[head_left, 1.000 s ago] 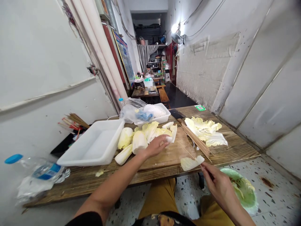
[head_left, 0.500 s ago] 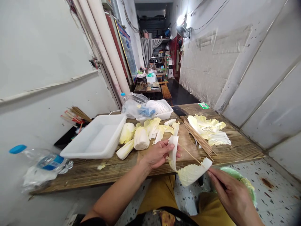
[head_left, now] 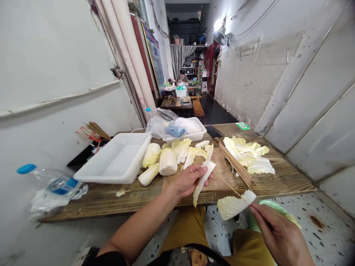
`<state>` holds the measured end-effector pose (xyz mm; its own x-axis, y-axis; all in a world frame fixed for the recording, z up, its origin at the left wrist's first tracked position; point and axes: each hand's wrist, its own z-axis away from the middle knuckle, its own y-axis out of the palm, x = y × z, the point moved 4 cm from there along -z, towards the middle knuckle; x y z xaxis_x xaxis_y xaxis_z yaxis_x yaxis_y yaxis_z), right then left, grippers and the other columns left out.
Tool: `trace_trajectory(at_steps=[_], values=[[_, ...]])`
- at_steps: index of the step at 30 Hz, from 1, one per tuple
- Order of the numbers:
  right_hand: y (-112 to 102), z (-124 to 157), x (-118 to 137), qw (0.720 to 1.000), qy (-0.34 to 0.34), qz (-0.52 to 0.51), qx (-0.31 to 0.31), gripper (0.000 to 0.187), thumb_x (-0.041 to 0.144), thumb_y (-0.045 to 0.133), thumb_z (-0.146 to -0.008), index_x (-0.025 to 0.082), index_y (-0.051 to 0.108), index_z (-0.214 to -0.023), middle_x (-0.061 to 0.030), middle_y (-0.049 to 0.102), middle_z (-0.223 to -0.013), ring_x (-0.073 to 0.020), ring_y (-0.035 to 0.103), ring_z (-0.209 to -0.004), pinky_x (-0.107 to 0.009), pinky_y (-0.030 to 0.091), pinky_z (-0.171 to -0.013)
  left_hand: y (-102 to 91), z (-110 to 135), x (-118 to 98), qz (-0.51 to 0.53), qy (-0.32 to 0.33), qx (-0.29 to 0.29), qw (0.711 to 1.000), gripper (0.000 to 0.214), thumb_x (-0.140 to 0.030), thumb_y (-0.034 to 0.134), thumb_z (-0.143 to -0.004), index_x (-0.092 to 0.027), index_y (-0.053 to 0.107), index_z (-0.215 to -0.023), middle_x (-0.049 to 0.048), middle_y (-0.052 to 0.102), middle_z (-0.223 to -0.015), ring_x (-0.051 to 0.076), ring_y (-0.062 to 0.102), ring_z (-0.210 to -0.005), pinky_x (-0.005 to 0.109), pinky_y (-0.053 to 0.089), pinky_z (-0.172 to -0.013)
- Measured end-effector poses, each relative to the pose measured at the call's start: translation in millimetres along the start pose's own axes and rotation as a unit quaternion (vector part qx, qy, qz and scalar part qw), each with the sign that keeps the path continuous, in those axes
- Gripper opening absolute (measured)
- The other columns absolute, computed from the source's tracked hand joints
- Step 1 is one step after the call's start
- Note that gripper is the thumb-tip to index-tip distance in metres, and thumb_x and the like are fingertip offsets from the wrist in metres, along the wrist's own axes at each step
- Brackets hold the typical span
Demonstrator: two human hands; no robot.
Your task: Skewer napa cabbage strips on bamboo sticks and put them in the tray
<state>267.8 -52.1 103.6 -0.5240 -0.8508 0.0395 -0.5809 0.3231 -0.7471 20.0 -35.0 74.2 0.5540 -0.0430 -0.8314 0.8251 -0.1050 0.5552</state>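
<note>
My left hand point(head_left: 187, 180) is closed on a pale strip of cabbage leaf point(head_left: 203, 181) just above the near edge of the wooden cutting board point(head_left: 219, 168). My right hand point(head_left: 273, 231) is closed on a thin bamboo skewer point(head_left: 229, 186) that carries a cabbage leaf piece point(head_left: 232, 205); its point reaches toward the strip in my left hand. Cut cabbage chunks point(head_left: 168, 161) lie on the board's far left. A bundle of skewers point(head_left: 235, 165) and a heap of loose cabbage leaves point(head_left: 249, 153) lie to the right.
A white plastic tray point(head_left: 118, 162) sits left of the board, a white basket with a plastic bag point(head_left: 177, 129) behind it. A water bottle point(head_left: 52, 183) lies at the wooden table's point(head_left: 111, 201) left end. A green bowl point(head_left: 273, 210) stands on the floor by my right knee. A person sits far down the corridor.
My left hand picked a cabbage strip from the pile and drew it toward me. My right hand lifted the skewer with its leaf off the table edge and brought it nearer.
</note>
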Motion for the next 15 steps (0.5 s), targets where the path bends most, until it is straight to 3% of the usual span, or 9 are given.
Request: trace_trajectory(at_steps=[15], values=[[-4.9, 2.1, 0.6, 1.000, 0.009, -0.004, 0.013, 0.022, 0.025, 0.047, -0.095, 0.019, 0.063, -0.109, -0.0069, 0.074, -0.093, -0.0186, 0.072, -0.076, -0.022, 0.058, -0.063, 5.2, 1.0, -4.8, -0.031, 0.014, 0.015, 0.999, 0.035, -0.041, 0.076, -0.071, -0.010, 0.065, -0.079, 0.0040, 0.064, -0.073, 0.007, 0.054, -0.053, 0.021, 0.038, -0.054]])
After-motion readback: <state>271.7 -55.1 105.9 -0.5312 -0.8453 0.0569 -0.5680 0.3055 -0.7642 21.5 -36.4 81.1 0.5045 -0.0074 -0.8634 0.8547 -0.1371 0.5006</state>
